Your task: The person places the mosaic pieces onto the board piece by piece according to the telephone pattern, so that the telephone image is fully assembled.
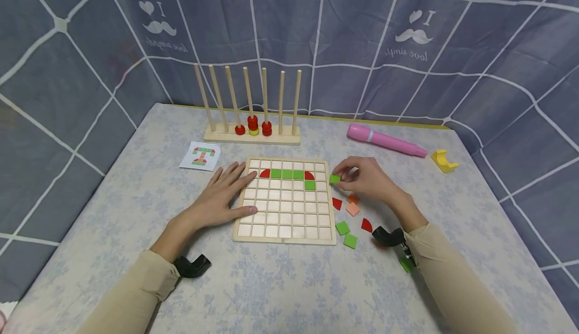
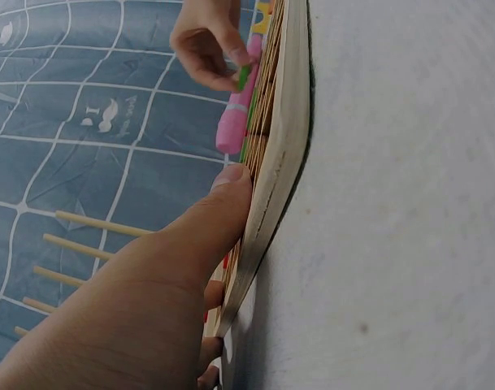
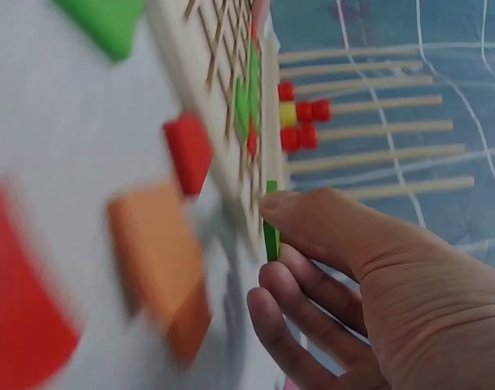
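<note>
Green tile point(image 1: 334, 179) pinched in its fingers, my right hand point(image 1: 365, 177) hovers beside the wooden board point(image 1: 298, 232); my left hand point(image 1: 219, 194), fingers spread, rests on its left edge.

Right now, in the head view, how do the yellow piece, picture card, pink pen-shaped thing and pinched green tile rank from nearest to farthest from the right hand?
1. Pinched green tile: held by the right hand.
2. Pink pen-shaped thing: just beyond that hand.
3. Yellow piece: out to its right.
4. Picture card: farthest, on the left side.
</note>
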Demonstrator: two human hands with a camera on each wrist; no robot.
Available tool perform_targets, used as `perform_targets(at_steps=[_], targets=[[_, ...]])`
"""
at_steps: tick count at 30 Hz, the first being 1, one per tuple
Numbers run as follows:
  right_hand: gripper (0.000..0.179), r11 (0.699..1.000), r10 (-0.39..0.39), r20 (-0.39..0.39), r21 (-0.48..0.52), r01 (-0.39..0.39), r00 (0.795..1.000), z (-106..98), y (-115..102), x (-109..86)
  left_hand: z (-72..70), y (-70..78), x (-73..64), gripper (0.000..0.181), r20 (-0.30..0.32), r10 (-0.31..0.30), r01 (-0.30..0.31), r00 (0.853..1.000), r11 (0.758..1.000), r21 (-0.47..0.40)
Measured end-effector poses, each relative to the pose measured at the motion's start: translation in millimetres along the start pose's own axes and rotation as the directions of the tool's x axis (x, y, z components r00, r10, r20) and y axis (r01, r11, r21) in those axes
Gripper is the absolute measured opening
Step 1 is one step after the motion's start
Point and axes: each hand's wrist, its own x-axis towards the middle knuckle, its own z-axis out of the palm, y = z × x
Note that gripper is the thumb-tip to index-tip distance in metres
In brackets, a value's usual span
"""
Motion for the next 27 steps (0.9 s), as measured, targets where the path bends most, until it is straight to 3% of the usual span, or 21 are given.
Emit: perform_targets(at_steps=[6, 15, 27], targets=[[0.022, 0.997, -0.075, -0.008, 0.005, 0.075, 0.997, 17.4, -23.5, 28.7, 0.9, -0.1, -0.7, 0.092, -0.006, -0.001, 0.001, 1.000, 1.000, -0.001], [0.021, 0.991, -0.118, 0.036, -0.051, 0.120, 0.992, 55.0, -54.3, 63.6, 4.0, -0.8, -0.2, 0.091, -0.005, -0.007, 0.007, 1.000, 1.000, -0.011], [0.020, 0.981, -0.174, 0.099, -0.073, 0.182, 0.980, 91.6, -89.1, 82.3, 1.1, -0.8, 0.5, 0.091, 0.004, -0.014, 0.014, 1.000, 1.000, -0.001]])
